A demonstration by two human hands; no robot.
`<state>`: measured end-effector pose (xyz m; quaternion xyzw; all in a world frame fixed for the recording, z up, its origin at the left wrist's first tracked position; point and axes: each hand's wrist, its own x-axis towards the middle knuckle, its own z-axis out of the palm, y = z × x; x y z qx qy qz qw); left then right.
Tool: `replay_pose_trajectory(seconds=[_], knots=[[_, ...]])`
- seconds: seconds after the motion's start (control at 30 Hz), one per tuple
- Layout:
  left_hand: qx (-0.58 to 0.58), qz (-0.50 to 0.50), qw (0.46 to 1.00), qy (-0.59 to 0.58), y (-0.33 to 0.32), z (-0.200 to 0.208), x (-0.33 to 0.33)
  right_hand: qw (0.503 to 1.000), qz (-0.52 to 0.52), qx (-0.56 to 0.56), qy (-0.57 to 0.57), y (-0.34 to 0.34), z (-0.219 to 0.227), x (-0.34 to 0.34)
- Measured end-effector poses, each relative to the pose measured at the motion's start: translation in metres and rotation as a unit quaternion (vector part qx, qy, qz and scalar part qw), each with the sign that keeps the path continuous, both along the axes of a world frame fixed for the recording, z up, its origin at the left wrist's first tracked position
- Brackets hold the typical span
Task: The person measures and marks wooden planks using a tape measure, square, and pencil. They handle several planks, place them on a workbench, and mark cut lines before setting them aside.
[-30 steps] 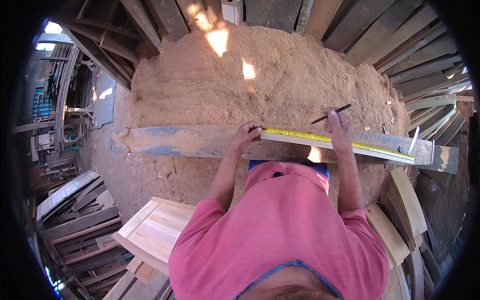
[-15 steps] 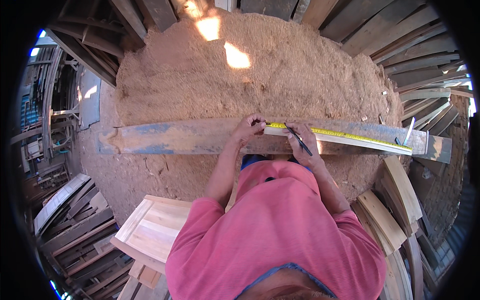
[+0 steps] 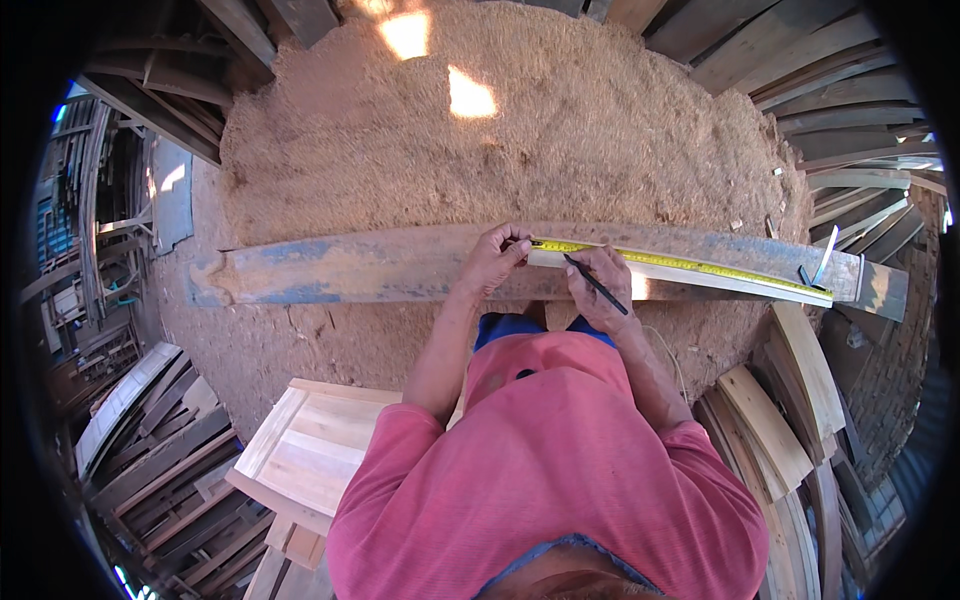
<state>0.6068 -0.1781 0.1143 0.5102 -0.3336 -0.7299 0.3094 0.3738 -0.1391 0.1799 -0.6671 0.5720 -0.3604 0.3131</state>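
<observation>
A long weathered plank [image 3: 390, 268] runs across in front of me. On its right half lies a narrow pale wood strip [image 3: 730, 284], with a yellow tape measure [image 3: 690, 266] stretched along it. My left hand [image 3: 490, 264] pinches the tape's left end at the strip's end. In my right hand [image 3: 608, 272] is a dark, slim pencil [image 3: 609, 297]; its tip points at the strip just right of my left fingers. Near the strip's far right end stands a tool with a pale blade and dark handle, like a try square [image 3: 822, 262].
Shavings or sawdust [image 3: 560, 150] cover the ground beyond the plank. A pale wooden panel [image 3: 310, 450] sits at my lower left. Cut boards [image 3: 765, 430] are stacked at lower right, and dark timber [image 3: 800, 70] leans at the far right. More scrap wood [image 3: 180, 490] piles up at left.
My right hand has drawn slightly nearer and left, and the pencil tip now sits lower, at the strip. My left hand keeps its pinch on the tape. The whole view has shifted slightly.
</observation>
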Motion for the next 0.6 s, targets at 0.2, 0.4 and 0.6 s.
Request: replay_pose_trajectory(seconds=[0.2,0.4,0.6], knots=[[0.002,0.01,1.0,0.005,0.0014,0.0023,-0.0021,1.0,-0.018,-0.016,0.0,-0.0009,-0.0023,0.0034],[0.022,-0.002,1.0,0.006,-0.0001,0.0052,-0.0001,0.999,-0.024,-0.003,0.021,0.0012,-0.0067,0.0057],[0.024,0.002,1.0,0.003,0.0006,0.0053,-0.0007,0.999,-0.03,0.013,0.015,0.0014,-0.0064,0.0058]])
